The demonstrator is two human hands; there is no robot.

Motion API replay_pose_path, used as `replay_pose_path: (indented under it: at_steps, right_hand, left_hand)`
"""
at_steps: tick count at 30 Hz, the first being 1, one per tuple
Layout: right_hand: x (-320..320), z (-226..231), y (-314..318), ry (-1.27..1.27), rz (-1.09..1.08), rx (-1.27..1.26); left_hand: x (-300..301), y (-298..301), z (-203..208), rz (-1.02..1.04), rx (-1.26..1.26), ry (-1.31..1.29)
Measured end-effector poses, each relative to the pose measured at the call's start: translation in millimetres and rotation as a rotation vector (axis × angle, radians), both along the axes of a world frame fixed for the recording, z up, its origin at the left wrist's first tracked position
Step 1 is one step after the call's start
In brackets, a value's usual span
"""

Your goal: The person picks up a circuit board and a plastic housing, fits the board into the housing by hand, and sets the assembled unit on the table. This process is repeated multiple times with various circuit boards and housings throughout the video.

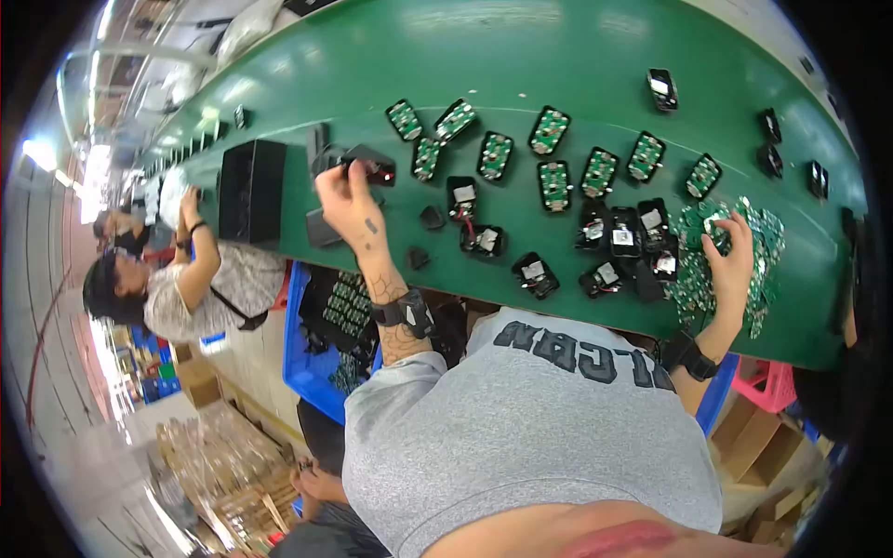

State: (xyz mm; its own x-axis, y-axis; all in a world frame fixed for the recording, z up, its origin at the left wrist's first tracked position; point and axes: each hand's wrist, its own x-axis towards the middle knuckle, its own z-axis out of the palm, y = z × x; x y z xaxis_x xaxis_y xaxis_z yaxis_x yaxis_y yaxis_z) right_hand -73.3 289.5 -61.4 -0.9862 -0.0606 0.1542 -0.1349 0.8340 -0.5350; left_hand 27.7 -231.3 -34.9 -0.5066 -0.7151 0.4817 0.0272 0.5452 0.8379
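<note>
My left hand is closed, thumb and fingers pinching a black plastic housing with a small red spot on it. Dark grey and black plastic parts lie close beside that hand. At the right, my right hand reaches into a heap of small green circuit boards. Its fingers are bent around a circuit board at the heap's upper left, partly hidden by the fingertips. Left of the heap lie several black housings with whitish parts inside. Two more housings are linked by red wires.
Several housings fitted with green boards spread over the green table. A black box stands at the left, near another person. A blue bin holding boards sits below the edge. More dark housings lie far right.
</note>
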Motion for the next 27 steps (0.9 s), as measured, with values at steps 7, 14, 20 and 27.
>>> replay_pose_path:
  at_steps: [7,14,20,27]
  right_hand:
    - [-8.4,21.4,-12.1,-0.035,-0.068,-0.020]
    - [19.4,82.5,-83.3,0.112,0.503,-0.660]
    - [31.3,78.0,-106.0,-0.051,0.727,-0.852]
    - [35.7,78.0,-113.5,0.046,0.747,-0.749]
  left_hand:
    - [-2.1,104.3,14.4,-0.745,1.346,-0.044]
    - [-18.8,171.4,0.7,-1.036,2.214,-0.061]
    - [-26.9,184.7,33.9,-1.237,2.025,-0.224]
    - [-25.3,205.0,43.2,-1.150,1.519,-0.167]
